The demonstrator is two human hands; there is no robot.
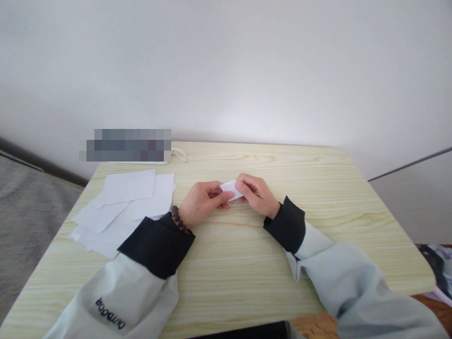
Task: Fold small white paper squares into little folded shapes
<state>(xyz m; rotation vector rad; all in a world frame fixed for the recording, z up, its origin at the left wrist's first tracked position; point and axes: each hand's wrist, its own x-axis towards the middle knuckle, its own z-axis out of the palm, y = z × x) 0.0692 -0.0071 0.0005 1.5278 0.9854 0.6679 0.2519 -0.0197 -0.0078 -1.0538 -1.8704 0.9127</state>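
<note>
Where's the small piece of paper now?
The small paper is near the centre of the head view, held between the left hand and right hand, right of the white sheets.

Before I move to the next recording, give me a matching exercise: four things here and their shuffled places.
1. small white paper piece
2. dark round-beaded bracelet
3. flat white paper sheets
4. thin white loop

A. near the white wall
B. between left hand and right hand
C. beside the light grey left sleeve
D. around the left wrist

Pairs: 1-B, 2-D, 3-C, 4-A
</note>
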